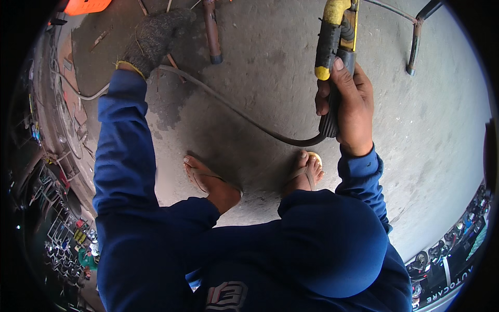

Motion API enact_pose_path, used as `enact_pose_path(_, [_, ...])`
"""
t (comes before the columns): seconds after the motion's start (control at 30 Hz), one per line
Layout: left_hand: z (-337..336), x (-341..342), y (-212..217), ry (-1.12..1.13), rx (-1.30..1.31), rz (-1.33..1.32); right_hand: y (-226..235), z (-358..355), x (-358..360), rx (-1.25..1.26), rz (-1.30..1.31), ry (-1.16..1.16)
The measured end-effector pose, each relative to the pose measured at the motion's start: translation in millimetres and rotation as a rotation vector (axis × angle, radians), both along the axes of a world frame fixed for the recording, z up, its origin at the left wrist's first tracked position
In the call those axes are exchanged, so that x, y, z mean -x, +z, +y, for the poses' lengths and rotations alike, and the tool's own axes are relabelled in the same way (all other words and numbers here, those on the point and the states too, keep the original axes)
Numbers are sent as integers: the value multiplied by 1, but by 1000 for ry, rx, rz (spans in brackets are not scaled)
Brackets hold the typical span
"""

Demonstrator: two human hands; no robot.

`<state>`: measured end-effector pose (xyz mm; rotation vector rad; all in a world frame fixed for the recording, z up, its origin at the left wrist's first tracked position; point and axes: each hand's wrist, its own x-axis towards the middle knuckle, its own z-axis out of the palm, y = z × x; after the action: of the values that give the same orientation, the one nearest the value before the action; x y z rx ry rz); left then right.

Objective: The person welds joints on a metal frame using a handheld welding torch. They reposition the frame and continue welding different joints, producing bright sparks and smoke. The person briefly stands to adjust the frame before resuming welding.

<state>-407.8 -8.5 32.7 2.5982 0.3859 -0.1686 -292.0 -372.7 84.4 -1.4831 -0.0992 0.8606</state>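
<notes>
My right hand (352,101) is bare and grips the black handle of a yellow-and-black welding electrode holder (335,36), held upright at the upper right. A grey cable (234,109) runs from the handle's lower end across the concrete floor toward the upper left. My left hand (153,36) wears a dark grey knitted glove with a yellow cuff and reaches out at the upper left, close to a brown metal pipe (212,31); whether it holds anything is hidden. Both arms are in blue sleeves. My feet in sandals (213,182) stand on the floor below.
A bent dark metal rod (416,41) stands at the upper right. An orange object (86,6) lies at the top left edge. Scrap pieces and shelves of parts (57,229) line the left side. Bare grey concrete floor (436,135) spreads to the right.
</notes>
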Motion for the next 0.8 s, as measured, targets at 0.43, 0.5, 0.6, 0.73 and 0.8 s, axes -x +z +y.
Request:
enact_pose_path(0.43, [51, -28, 31, -104, -173, 309, -3, 11, 5, 81, 57, 108])
enact_pose_path(0.5, [51, -29, 27, -323, -295, 112, -7, 10, 7, 78, 62, 114])
enact_pose_path(0.6, [53, -30, 21, 2, -174, 245, -12, 8, 9, 67, 82, 124])
enact_pose_path(0.73, [60, -31, 19, -541, -439, -97, -17, 11, 6, 79, 111, 110])
enact_pose_path(0.8, [61, -31, 17, -318, -340, 99, -18, 15, 4, 79, 116, 109])
